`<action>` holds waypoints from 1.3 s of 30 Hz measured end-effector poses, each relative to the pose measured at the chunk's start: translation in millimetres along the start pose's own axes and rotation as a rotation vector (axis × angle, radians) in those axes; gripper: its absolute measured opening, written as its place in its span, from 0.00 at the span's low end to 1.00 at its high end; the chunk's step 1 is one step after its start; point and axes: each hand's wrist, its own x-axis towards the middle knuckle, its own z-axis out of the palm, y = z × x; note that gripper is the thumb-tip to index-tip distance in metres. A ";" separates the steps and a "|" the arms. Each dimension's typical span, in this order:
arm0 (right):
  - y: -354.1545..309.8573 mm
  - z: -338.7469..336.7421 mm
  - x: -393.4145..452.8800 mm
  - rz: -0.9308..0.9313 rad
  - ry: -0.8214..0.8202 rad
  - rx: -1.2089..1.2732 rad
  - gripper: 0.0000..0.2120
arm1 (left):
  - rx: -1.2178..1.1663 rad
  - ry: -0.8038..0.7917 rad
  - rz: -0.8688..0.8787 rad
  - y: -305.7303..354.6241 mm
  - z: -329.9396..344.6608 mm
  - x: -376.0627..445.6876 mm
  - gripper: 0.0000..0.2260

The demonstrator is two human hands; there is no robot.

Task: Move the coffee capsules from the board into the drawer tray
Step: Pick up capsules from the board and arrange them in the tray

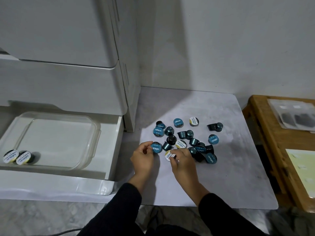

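Sorting Excelso capsules, drawer tray (pixel 56 116) to board (pixel 213 167).

Two yellow-lidded capsules (pixel 17 156) sit in my tray; my left hand (pixel 143 159) pinches a blue "EXCELSO" capsule (pixel 156 148), my right hand (pixel 182 161) grips a yellow-lidded capsule (pixel 168 155); the pile (pixel 192 138) lies on the board.

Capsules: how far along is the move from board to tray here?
Early. Two white-lidded capsules already sit in the clear tray in the open drawer. The left hand grips a blue-lidded capsule; the right hand pinches a white-lidded one. Roughly twenty remain clustered on the board.
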 end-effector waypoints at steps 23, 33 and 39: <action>-77.2 -95.8 33.8 0.270 0.137 0.579 0.09 | -0.118 -0.242 0.296 103.8 -44.3 -27.6 0.11; -184.4 -66.7 27.7 0.077 -0.108 0.581 0.10 | 0.131 -0.368 0.471 133.0 -198.1 28.3 0.12; -243.0 7.3 31.7 0.049 -0.279 0.533 0.13 | 0.326 -0.469 0.396 117.2 -284.5 97.2 0.11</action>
